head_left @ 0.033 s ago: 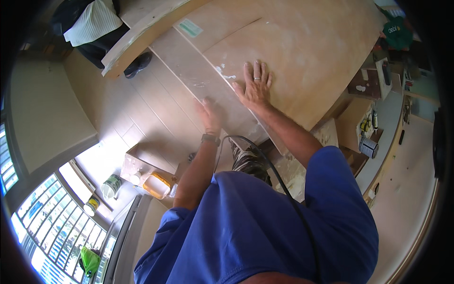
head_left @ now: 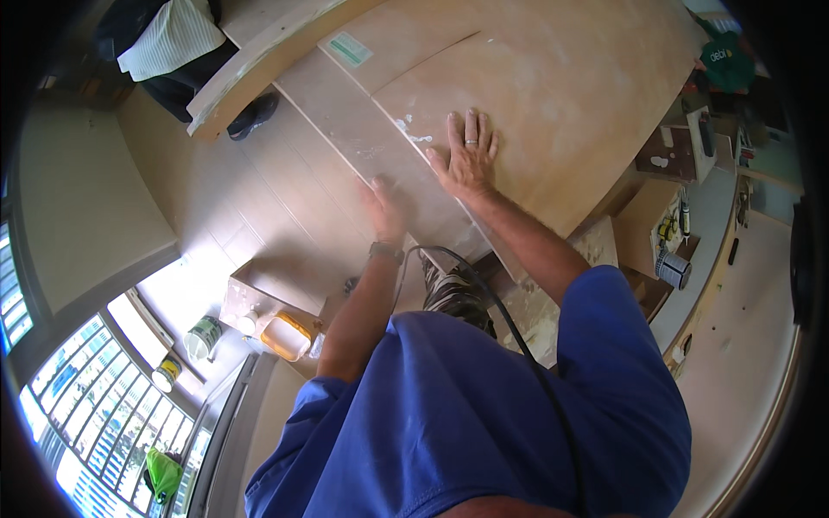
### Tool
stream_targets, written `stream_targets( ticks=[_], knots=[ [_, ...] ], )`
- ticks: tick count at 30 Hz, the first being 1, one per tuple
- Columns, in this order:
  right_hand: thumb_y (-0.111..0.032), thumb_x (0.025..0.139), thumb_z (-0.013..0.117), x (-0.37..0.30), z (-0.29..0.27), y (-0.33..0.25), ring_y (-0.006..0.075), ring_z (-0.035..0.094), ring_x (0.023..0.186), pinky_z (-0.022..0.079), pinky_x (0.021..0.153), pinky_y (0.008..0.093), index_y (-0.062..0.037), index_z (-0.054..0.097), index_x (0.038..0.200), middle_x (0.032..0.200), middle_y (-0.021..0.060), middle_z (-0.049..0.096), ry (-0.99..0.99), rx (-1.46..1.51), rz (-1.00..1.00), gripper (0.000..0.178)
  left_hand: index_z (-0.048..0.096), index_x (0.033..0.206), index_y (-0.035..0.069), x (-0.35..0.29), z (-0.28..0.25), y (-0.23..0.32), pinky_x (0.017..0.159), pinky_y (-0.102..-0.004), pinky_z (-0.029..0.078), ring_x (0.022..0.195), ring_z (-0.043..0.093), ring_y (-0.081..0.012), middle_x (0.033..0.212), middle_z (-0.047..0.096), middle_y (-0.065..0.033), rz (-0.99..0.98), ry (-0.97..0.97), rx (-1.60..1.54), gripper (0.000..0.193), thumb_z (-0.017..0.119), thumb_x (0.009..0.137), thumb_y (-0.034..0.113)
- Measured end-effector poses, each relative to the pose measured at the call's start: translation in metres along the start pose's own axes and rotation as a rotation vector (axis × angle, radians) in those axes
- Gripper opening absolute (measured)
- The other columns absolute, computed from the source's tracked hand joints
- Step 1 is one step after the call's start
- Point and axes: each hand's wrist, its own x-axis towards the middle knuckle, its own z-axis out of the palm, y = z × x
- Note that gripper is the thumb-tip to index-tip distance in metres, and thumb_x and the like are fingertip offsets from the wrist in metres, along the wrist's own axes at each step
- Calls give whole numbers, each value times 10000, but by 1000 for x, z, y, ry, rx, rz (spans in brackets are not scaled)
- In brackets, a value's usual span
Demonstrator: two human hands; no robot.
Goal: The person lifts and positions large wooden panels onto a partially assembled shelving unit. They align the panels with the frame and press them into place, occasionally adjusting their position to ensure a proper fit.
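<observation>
Right hand (head_left: 469, 155) lies open, fingers spread, flat on the large pale plywood sheet (head_left: 587, 95), likely pinning it down. Left hand (head_left: 384, 211) rests on the edge of the narrow pale wooden board (head_left: 363, 129) just beside the sheet; looks loosely curled over the edge, though blur makes it hard to tell. Black cable (head_left: 509, 328) runs across the blue shirt (head_left: 484, 414).

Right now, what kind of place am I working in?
Probably a carpentry or renovation site inside a room. Your left hand and right hand press on big plywood boards, a black power cord runs past you, and paint cans stand on the floor by the window.
</observation>
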Motion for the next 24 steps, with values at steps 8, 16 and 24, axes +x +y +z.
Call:
stream_targets(
  ticks=[8,16,24],
  knots=[
    [-525,812,460,-9,1,-16,414,84,1336,40,1048,583,-57,245,1387,1437,247,143,-20,9,-5,772,218,1344,-69,5,-8,24,965,-367,315,1092,425,-292,1193,431,-213,-31,-179,-40,560,348,934,290],
    [-522,822,452,-14,0,-28,416,88,1334,43,1047,586,-56,247,1386,1434,253,142,-14,-13,-22,761,395,1245,-30,7,-34,22,953,-381,348,1091,464,-303,1173,483,-213,-42,-215,84,437,436,910,246],
    [-525,824,443,-16,-3,-37,413,98,1333,61,1046,584,-51,248,1385,1436,248,144,-19,-3,0,760,569,1036,9,-84,-126,221,828,-379,418,927,553,-290,1006,582,-172,165,-1204,-762,403,652,784,312]
  ],
)
